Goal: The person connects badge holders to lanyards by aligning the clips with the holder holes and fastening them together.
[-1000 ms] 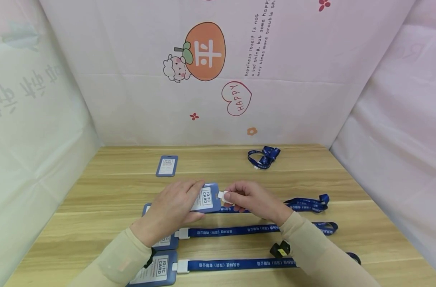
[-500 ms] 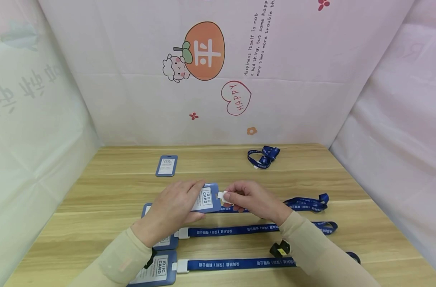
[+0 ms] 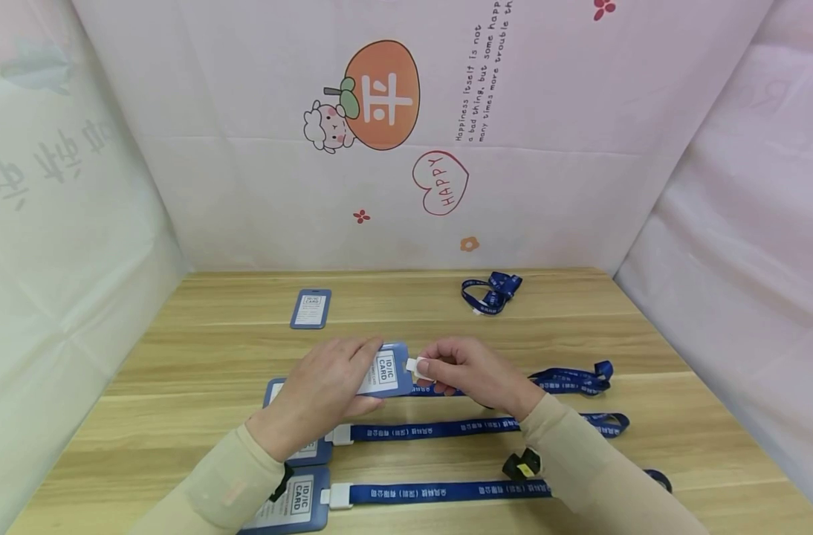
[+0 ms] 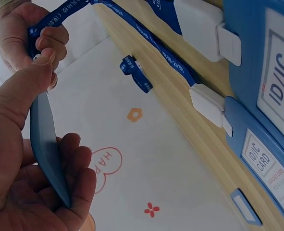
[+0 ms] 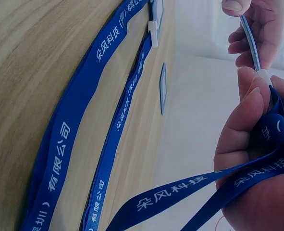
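My left hand (image 3: 326, 379) grips a blue card holder (image 3: 388, 369) marked ID/IC CARD, its slotted end pointing right. At that end my right hand (image 3: 470, 369) pinches the white clip (image 3: 415, 365) of a blue lanyard between thumb and fingers. In the left wrist view the holder (image 4: 44, 134) is seen almost edge-on, with left thumb and fingers on either side. The lanyard's printed strap (image 5: 173, 192) runs through the right hand and hangs in a loop in the right wrist view. Fingertips partly cover where clip meets slot.
Near me, card holders (image 3: 296, 501) joined by white clips (image 3: 340, 496) to blue lanyards (image 3: 440, 429) lie in rows. At the back left lies a single card holder (image 3: 311, 309). A bundled blue lanyard (image 3: 503, 286) lies at the back right, before the printed cloth wall (image 3: 547, 200).
The held card holder has tilted very slightly; both hands otherwise keep the same place and hold.
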The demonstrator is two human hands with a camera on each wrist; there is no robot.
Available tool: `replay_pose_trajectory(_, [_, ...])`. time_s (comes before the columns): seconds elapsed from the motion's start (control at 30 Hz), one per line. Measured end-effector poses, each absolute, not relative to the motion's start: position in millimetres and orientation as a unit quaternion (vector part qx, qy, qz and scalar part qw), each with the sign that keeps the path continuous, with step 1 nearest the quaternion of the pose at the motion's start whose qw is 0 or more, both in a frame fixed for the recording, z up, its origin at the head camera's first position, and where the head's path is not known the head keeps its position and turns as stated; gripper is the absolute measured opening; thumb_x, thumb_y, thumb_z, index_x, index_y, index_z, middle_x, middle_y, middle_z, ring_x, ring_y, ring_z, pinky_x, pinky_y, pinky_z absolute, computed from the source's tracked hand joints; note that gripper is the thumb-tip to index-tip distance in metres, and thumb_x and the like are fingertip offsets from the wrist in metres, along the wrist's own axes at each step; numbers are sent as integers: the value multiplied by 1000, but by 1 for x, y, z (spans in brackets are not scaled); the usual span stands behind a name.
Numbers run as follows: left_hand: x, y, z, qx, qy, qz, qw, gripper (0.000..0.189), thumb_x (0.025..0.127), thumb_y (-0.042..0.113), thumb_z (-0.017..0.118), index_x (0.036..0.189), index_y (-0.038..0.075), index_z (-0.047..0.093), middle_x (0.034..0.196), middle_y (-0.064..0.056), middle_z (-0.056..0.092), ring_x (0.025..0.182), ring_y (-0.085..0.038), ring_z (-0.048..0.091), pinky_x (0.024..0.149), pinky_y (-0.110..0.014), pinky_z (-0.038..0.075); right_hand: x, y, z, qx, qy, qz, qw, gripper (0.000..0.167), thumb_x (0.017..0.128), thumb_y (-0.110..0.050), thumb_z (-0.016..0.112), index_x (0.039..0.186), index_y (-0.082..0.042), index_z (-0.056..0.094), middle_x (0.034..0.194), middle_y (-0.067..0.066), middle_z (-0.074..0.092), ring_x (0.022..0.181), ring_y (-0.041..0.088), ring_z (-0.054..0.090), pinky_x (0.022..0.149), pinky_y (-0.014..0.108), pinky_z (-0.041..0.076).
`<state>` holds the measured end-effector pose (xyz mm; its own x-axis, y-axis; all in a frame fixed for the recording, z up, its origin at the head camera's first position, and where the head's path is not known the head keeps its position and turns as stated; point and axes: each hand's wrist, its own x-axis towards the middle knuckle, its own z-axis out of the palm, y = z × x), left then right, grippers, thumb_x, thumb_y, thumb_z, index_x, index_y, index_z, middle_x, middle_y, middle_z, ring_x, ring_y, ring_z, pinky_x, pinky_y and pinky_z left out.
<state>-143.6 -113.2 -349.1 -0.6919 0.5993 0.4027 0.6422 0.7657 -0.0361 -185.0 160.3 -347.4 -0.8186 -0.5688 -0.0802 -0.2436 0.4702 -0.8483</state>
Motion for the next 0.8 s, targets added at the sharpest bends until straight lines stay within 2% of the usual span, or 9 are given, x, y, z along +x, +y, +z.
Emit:
replay_pose_trajectory(0.4, [-144, -113, -349, -345, -914, -54, 205, 82, 87, 56, 80, 145, 2, 58, 135, -13, 68, 114, -25, 68, 103, -41, 59, -184, 160, -346, -243, 833, -462, 184, 25, 107, -39, 60, 110, -20, 74, 95, 3, 74, 82, 23, 64, 75, 32, 62])
replay_pose_trajectory(0.63, [-144, -112, -348, -354, -910, -55, 209, 81, 88, 54, 80, 144, 1, 58, 134, -14, 68, 116, -26, 68, 104, -42, 58, -185, 160, -345, -251, 829, -462, 189, 24, 107, -38, 60, 109, -19, 74, 101, 8, 76, 84, 23, 66, 76, 32, 62])
replay_pose_trajectory(0.8, [-144, -112, -349, -360, -908, -48, 209, 82, 87, 55, 80, 143, 0, 58, 133, -14, 69, 115, -26, 68, 104, -42, 58, -185, 161, -345, -257, 830, -458, 190, 23, 107, -37, 60, 109, -19, 75, 101, 6, 76, 84, 22, 67, 76, 33, 62])
